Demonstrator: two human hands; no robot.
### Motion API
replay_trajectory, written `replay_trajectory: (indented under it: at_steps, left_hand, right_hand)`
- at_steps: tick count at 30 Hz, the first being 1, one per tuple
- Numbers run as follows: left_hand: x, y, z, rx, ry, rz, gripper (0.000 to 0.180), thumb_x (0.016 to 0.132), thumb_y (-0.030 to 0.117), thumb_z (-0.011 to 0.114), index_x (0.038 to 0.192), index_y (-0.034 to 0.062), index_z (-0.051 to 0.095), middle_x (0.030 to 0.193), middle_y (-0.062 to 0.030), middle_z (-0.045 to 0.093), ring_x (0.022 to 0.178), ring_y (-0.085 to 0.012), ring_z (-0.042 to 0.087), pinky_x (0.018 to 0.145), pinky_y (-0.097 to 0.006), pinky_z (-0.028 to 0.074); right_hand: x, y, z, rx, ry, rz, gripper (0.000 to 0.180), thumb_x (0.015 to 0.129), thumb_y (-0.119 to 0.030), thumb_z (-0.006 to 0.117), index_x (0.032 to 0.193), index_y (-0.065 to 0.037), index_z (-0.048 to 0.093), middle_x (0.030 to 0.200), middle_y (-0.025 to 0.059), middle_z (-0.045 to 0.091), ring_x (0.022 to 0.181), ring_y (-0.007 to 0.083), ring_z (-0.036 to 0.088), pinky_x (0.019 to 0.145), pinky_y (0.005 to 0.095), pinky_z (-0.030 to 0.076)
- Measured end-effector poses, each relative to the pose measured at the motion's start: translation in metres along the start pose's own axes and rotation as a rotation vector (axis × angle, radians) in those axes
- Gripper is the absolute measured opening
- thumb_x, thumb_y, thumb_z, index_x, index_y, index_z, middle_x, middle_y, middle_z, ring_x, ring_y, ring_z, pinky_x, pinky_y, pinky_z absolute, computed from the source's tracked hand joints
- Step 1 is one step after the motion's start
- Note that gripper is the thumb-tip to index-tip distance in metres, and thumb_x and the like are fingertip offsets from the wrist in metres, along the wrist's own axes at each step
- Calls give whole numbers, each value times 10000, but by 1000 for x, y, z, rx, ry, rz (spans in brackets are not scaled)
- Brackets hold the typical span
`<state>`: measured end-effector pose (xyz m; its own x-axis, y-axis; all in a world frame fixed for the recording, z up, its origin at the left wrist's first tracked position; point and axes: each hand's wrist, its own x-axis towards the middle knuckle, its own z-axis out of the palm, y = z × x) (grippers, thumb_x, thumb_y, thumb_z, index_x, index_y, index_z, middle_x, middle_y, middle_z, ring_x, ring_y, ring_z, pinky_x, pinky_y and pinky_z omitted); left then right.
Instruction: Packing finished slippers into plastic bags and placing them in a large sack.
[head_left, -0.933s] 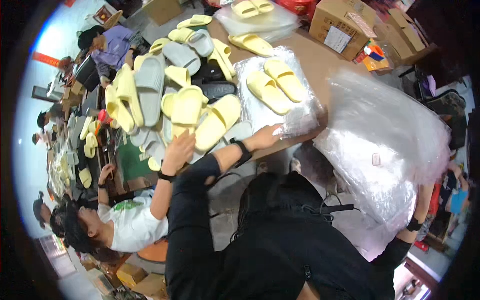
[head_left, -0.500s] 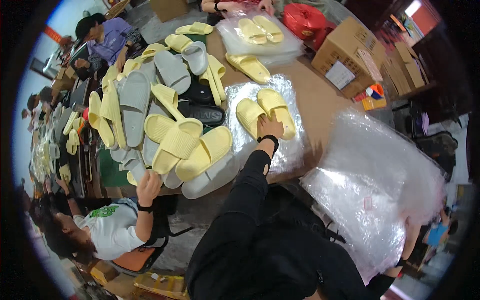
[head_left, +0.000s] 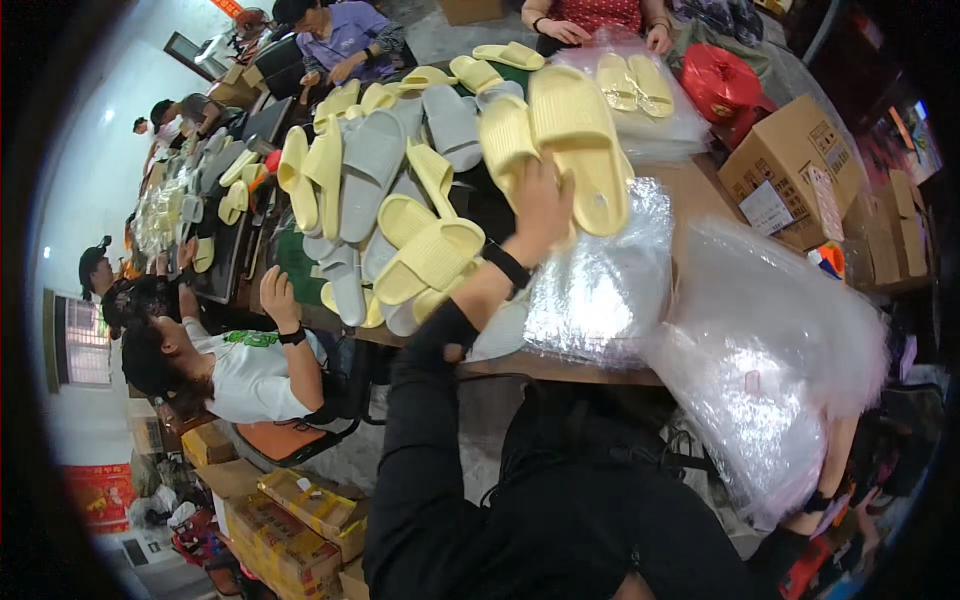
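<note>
In my left hand (head_left: 543, 205) is a pair of yellow slippers (head_left: 580, 130), gripped near the heel ends and lifted above the table. Beneath them lies a stack of flat clear plastic bags (head_left: 598, 300). At the right, my right hand (head_left: 843, 430) holds up a large clear plastic bag (head_left: 750, 350); the film is blurred and covers its fingers. Left of my left hand is a heap of loose slippers, with a yellow slipper (head_left: 432, 262) near the front and a grey slipper (head_left: 372, 165) behind it.
Another pair of yellow slippers (head_left: 636, 85) lies on plastic across the table, before a person in red. A cardboard box (head_left: 790, 180) and a red bag (head_left: 718, 85) stand at the far right. A co-worker in white (head_left: 255, 370) sits at the left, near taped cartons (head_left: 285, 540).
The pair of yellow slippers has risen off the plastic stack, in my left hand. The view has swung left, so the scene sits farther right. My right hand still holds the bag.
</note>
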<state>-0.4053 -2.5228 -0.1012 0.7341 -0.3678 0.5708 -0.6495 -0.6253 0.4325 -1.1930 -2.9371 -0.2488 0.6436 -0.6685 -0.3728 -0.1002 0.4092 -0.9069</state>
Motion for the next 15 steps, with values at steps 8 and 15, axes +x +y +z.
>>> replay_trajectory:
  at_steps: [8, 15]
  left_hand:
    - [130, -106, -74, 383, 45, 170, 396, 754, 174, 530, 1102, -12, 504, 946, -183, 556, 933, -337, 478, 787, -430, 399]
    - [184, -163, -82, 437, 7, 116, 454, 767, 211, 502, 1157, -20, 474, 1052, -228, 538, 1013, -345, 473, 860, -448, 373]
  right_hand:
    - [111, -25, 75, 184, 42, 85, 314, 839, -139, 486, 1123, -6, 467, 1030, 67, 526, 904, 216, 504, 756, 323, 452]
    - [132, -43, 367, 391, 225, 96, 328, 848, -159, 486, 1141, -13, 459, 1046, 68, 525, 910, 221, 503, 762, 326, 454]
